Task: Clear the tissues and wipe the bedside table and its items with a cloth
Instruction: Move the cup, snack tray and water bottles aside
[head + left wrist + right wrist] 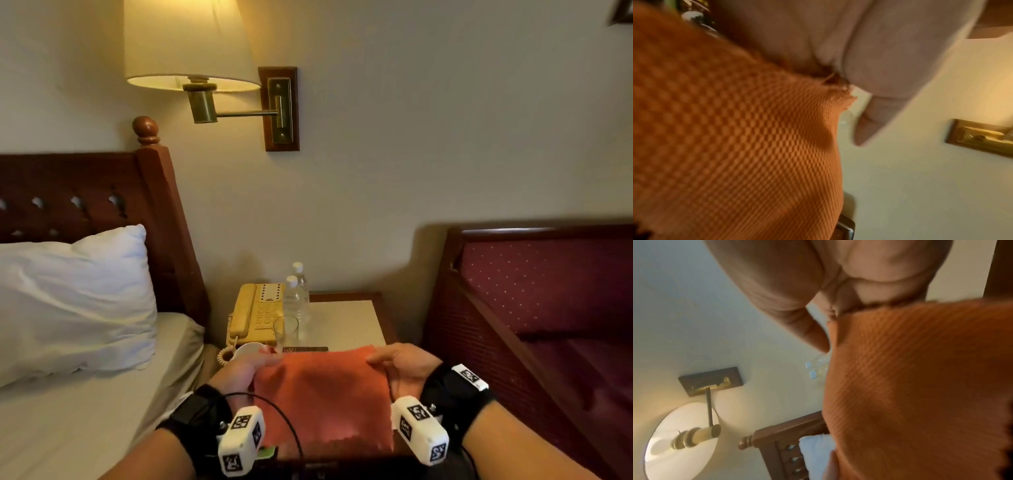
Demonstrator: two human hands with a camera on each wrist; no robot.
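both hands are gripping one orange cloth [323, 399] by its side edges, the left hand [236, 373] pinching the left edge and the right hand [406, 370] pinching the right, so it's hanging stretched out above the near part of the bedside table [346, 322]. the fabric is showing a waffle-type weave with a fraying, zigzag-cut edge. behind it, on the table's pale top with dark wood trim, a yellowish phone [255, 315] is sitting at the back left, two clear plastic water bottles [296, 298] with white caps are standing just beside it, and an empty drinking glass [286, 330] is standing in front of those. a white cup [248, 351] is peeking out next to the left hand. a lit wall lamp [188, 48] is glowing overhead, with a pillow [73, 301] on the bed to the left.
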